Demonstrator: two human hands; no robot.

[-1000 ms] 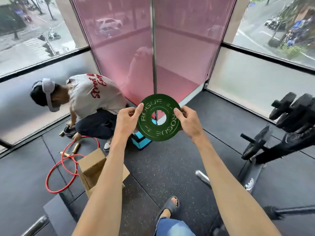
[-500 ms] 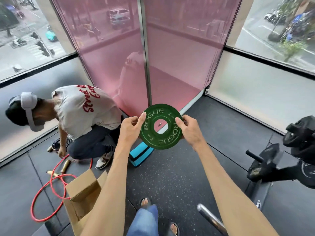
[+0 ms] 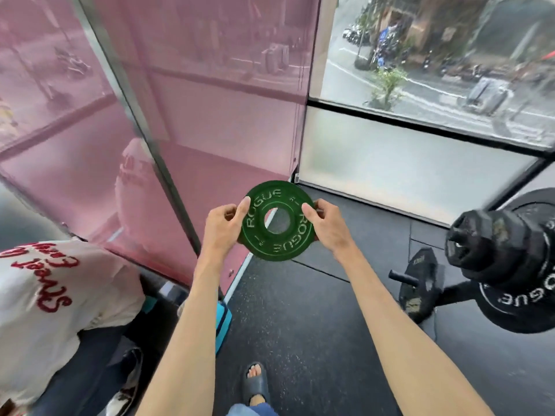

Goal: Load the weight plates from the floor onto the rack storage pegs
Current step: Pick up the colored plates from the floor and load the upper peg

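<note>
Facing the wearer flat-on, the green plate (image 3: 270,246) is hanging upright in mid-air; left hand (image 3: 223,228) and right hand (image 3: 327,225) are pinching its opposite edges. Compared with earlier, the rack (image 3: 462,291) is looming nearer at right.

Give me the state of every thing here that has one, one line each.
Round green weight plate, lifted off the floor, held upright between both hands, not on a peg.
Left hand, grips the green plate's left edge.
Right hand, grips the green plate's right edge.
Small black weight plate, already on a rack peg.
Large black weight plate, off the floor, on the rack at right.
</note>
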